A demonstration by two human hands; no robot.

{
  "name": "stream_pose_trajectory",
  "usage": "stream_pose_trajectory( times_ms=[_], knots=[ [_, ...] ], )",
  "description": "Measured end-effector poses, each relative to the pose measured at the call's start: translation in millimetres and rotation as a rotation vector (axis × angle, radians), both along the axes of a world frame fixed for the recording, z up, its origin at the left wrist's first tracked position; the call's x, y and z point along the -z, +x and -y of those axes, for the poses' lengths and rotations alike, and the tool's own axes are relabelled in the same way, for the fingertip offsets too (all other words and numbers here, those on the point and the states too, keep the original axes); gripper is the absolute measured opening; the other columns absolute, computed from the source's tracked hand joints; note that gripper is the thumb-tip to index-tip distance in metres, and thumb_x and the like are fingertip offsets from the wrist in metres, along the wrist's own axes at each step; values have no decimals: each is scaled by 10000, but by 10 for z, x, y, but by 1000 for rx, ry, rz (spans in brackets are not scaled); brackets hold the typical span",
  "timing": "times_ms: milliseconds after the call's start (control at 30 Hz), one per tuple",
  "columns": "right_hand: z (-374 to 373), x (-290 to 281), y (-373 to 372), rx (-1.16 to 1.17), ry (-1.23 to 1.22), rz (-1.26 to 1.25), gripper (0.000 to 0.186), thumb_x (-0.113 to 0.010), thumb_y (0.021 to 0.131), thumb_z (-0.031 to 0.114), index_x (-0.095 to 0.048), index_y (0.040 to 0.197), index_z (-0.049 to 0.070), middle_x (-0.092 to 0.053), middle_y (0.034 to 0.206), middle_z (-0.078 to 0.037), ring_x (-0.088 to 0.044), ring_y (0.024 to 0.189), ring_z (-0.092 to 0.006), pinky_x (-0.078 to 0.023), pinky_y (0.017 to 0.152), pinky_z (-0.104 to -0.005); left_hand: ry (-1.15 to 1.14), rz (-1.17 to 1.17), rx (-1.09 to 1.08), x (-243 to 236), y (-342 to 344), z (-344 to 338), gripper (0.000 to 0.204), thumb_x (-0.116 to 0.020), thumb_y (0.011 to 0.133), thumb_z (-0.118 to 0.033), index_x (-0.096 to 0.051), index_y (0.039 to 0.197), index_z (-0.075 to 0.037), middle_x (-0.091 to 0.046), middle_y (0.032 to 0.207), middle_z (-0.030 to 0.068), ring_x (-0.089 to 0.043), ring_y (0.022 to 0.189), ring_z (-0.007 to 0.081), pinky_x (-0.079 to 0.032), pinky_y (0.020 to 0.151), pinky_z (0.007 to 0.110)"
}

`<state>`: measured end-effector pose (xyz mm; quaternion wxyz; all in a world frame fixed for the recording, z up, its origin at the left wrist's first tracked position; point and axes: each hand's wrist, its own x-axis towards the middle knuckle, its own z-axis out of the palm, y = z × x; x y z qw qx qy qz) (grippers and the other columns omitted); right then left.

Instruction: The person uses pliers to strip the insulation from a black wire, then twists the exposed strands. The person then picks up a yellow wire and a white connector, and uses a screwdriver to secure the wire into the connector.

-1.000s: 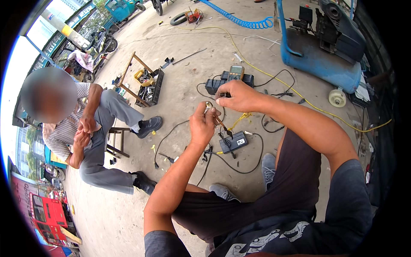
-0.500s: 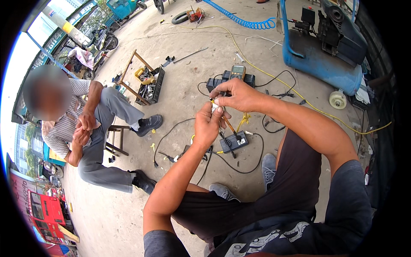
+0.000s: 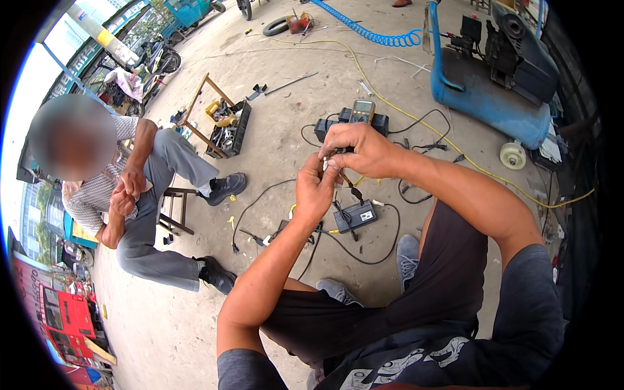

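My left hand (image 3: 315,190) and my right hand (image 3: 359,151) meet in front of me, thumbs and fingertips pressed together. Between them is a small white piece (image 3: 325,163), its kind too small to make out; both hands pinch it. A lead with orange and black parts (image 3: 355,191) hangs just below the fingers, its upper end hidden by them. On the ground under my hands lies a black power adapter (image 3: 357,217) with a cord bundled on it. Beyond my right hand, a multimeter (image 3: 363,111) rests against black boxes (image 3: 379,123).
Black cables (image 3: 364,260) loop over the concrete around my shoes. At left a person (image 3: 123,188) sits on a wooden stool (image 3: 174,208), hands together. Further off stand an open toolbox (image 3: 231,133), a blue air compressor (image 3: 487,97) and a yellow hose (image 3: 390,97).
My right hand's fingers have closed in over the white piece, so less of it shows. The lead below has shifted, with more of its black part showing. My left hand stays nearly in place.
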<state>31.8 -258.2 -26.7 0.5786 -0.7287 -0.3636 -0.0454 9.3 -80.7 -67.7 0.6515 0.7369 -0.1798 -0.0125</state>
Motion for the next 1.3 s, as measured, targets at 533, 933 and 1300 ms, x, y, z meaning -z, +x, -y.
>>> stream_pose_trajectory(
  times_ms=[533,933,1300],
  knots=[
    [-27,-77,-56,13,2,109,201,-653,774,-57,-704,960,-2,-626,933,-82,-616,847,-183,-494,739,-307,44,45,12,24,32,-11,448,-694,864,24,-521,1278,22,-621,1046,52,-602,869,105,-518,722,260],
    [-6,-89,-58,-10,38,12,182,-647,797,-72,-697,960,-10,-612,942,-64,-608,850,-151,-492,737,-284,-25,26,-14,12,16,43,411,-714,819,45,-531,1186,68,-660,904,86,-628,848,123,-522,747,281],
    [27,-157,-93,9,-6,28,158,-651,822,-19,-671,979,-19,-609,938,-65,-598,861,-162,-480,769,-301,202,-8,-18,52,67,-3,411,-751,805,-11,-538,1152,44,-680,1015,89,-642,919,134,-522,799,284]
  ],
)
